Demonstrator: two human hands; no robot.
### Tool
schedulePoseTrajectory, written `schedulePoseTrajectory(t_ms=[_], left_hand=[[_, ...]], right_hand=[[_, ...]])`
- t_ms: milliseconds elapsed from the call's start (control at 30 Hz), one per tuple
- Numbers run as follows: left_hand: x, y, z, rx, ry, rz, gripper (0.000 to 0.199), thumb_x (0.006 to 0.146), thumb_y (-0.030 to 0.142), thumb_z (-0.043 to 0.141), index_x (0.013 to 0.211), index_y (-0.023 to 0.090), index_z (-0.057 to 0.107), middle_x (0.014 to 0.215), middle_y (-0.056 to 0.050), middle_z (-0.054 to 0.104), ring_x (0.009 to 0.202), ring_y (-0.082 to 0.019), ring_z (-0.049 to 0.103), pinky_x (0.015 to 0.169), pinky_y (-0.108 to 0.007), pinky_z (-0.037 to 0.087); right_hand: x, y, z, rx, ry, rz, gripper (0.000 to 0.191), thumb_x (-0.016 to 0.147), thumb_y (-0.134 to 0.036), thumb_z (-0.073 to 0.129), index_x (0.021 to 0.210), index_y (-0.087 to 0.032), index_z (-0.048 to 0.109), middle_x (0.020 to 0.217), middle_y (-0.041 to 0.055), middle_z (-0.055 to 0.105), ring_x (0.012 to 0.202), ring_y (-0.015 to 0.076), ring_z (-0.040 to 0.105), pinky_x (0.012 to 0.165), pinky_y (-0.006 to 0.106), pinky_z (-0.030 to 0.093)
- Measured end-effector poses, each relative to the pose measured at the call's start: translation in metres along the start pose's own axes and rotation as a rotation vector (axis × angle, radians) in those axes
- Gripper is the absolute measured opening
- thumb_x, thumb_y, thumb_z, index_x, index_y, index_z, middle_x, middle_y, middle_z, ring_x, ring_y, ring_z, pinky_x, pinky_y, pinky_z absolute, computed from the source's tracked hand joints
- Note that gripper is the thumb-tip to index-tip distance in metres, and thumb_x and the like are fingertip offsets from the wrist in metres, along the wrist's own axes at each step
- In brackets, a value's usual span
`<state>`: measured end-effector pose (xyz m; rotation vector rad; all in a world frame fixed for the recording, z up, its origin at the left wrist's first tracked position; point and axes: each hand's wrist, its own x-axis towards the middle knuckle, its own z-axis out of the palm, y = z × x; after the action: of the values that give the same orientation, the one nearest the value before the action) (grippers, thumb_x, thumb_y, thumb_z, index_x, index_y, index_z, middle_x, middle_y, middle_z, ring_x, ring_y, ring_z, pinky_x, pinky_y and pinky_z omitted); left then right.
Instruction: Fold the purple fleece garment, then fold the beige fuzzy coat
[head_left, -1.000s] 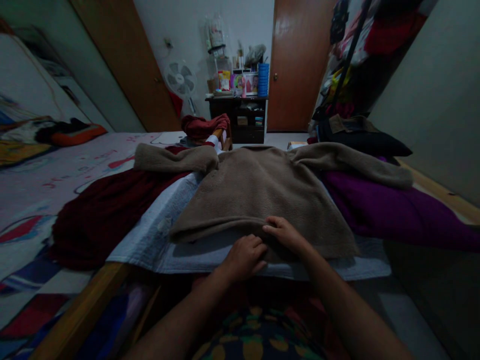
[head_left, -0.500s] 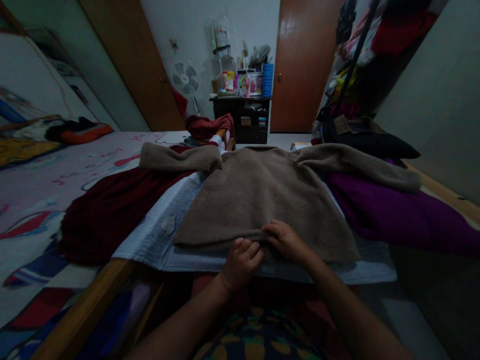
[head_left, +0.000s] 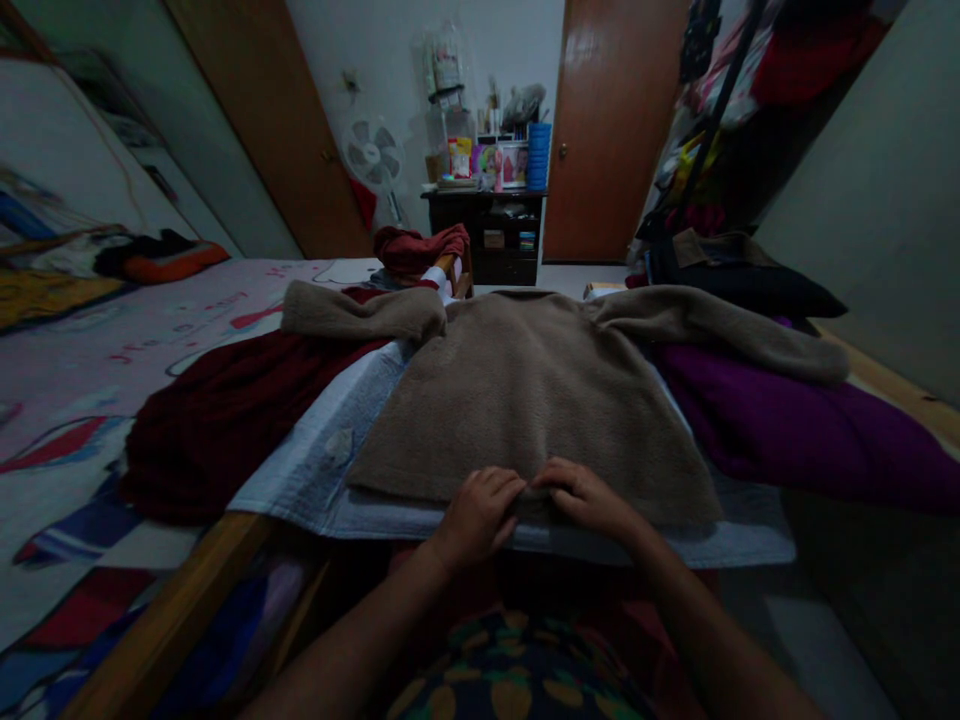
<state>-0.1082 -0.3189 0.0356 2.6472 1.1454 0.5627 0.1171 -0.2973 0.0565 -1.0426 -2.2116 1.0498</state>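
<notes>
A brown fleecy long-sleeved coat [head_left: 532,390] lies spread out in front of me, its sleeves stretched to both sides and its hem toward me. My left hand [head_left: 480,510] grips the hem near its middle, fingers curled over the edge and thumb below. Close beside it, my right hand [head_left: 581,492] pinches the same hem with bent fingers. Beneath the coat is a pale blue cloth [head_left: 300,465], showing along the front and left side.
Left of the coat lie a dark red garment [head_left: 225,420] and a bed with a printed sheet [head_left: 187,300]. A purple cloth [head_left: 787,425] and dark folded clothing [head_left: 750,270] are on the right. A wooden rail [head_left: 187,600] runs at the lower left. A fan [head_left: 373,155] stands behind.
My left hand has turned over and moved slightly up onto the hem, while my right hand has lowered a little. The hem's raised fold on the left now lies flatter.
</notes>
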Motion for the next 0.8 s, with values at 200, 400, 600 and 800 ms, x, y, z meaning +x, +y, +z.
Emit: schedulePoseTrajectory(t_ms=[200, 400, 600, 800], left_hand=[[0.002, 0.003, 0.0, 0.04, -0.033, 0.029, 0.037, 0.08, 0.019, 0.059, 0.116, 0.021, 0.056, 0.116, -0.006, 0.062, 0.105, -0.024, 0.052, 0.09, -0.04, 0.042], [0.009, 0.006, -0.012, -0.054, -0.076, -0.046, 0.028, 0.081, 0.033, 0.062, 0.107, 0.022, 0.059, 0.105, -0.005, 0.06, 0.098, -0.022, 0.053, 0.085, -0.036, 0.044], [0.044, -0.002, -0.008, -0.058, 0.021, -0.078, 0.025, 0.097, 0.026, 0.039, 0.105, 0.02, 0.062, 0.114, -0.006, 0.063, 0.11, -0.018, 0.054, 0.096, -0.036, 0.043], [0.049, -0.008, 0.013, -0.021, -0.123, -0.1, 0.053, 0.092, 0.04, 0.049, 0.143, 0.026, 0.039, 0.154, -0.004, 0.034, 0.143, -0.025, 0.026, 0.113, -0.048, 0.029]], right_hand=[[-0.002, -0.003, 0.001, -0.004, 0.024, 0.032, 0.028, 0.08, -0.014, 0.045, 0.093, -0.018, 0.069, 0.09, 0.0045, 0.061, 0.088, 0.0174, 0.057, 0.082, 0.03, 0.044], [0.002, 0.004, -0.006, 0.06, 0.041, 0.177, 0.029, 0.087, -0.023, 0.042, 0.096, -0.018, 0.07, 0.082, 0.0031, 0.068, 0.077, 0.0171, 0.061, 0.074, 0.029, 0.048], [0.025, 0.029, 0.005, -0.446, 0.337, 0.182, 0.04, 0.091, -0.025, 0.042, 0.128, -0.018, 0.056, 0.138, 0.0121, 0.053, 0.13, 0.0239, 0.044, 0.107, 0.043, 0.034], [0.017, 0.035, 0.015, -0.712, 0.177, 0.315, 0.049, 0.095, -0.037, 0.041, 0.143, -0.025, 0.043, 0.153, 0.0061, 0.035, 0.142, 0.0273, 0.024, 0.114, 0.051, 0.015]])
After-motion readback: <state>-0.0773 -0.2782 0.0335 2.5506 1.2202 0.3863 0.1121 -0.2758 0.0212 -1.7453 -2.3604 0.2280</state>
